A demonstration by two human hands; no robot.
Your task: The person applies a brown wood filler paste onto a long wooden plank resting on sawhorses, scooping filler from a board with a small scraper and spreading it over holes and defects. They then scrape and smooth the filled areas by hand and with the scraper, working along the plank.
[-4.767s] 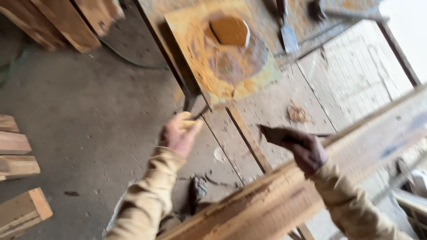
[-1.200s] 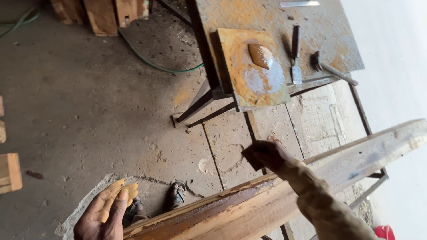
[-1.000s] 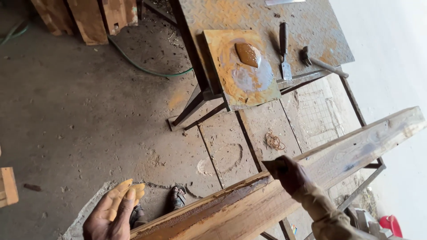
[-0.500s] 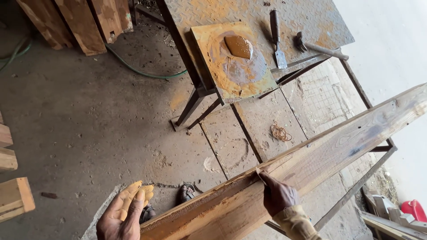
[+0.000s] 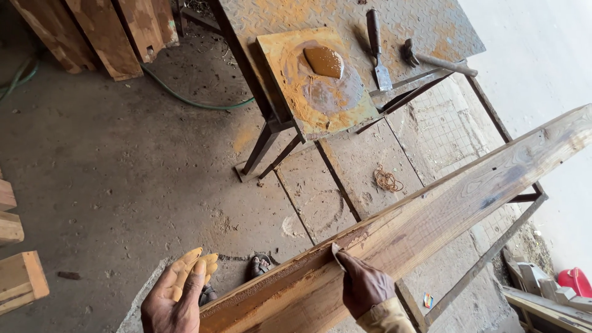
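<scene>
A long wooden plank (image 5: pixel 431 216) runs from the lower left up to the right edge, resting on a metal frame (image 5: pixel 487 259). My right hand (image 5: pixel 364 283) presses a thin scraper blade (image 5: pixel 338 256) against the plank's upper edge, where orange-brown paste is smeared. My left hand (image 5: pixel 179 296) hovers open near the plank's low end, its fingers coated in the same yellowish paste and holding nothing.
A rusty metal table (image 5: pixel 431 24) carries a square plate (image 5: pixel 277 55) with a blob of brown paste (image 5: pixel 324 60), a chisel (image 5: pixel 376 46) and a hammer (image 5: pixel 438 58). Wooden boards (image 5: pixel 105 31) lean at top left, blocks (image 5: pixel 18 277) lie at left, a green hose (image 5: pixel 191 98) crosses the floor.
My right hand slid down the plank toward me and now sets the scraper on its edge. The left hand stayed low and open. The view shifted.
</scene>
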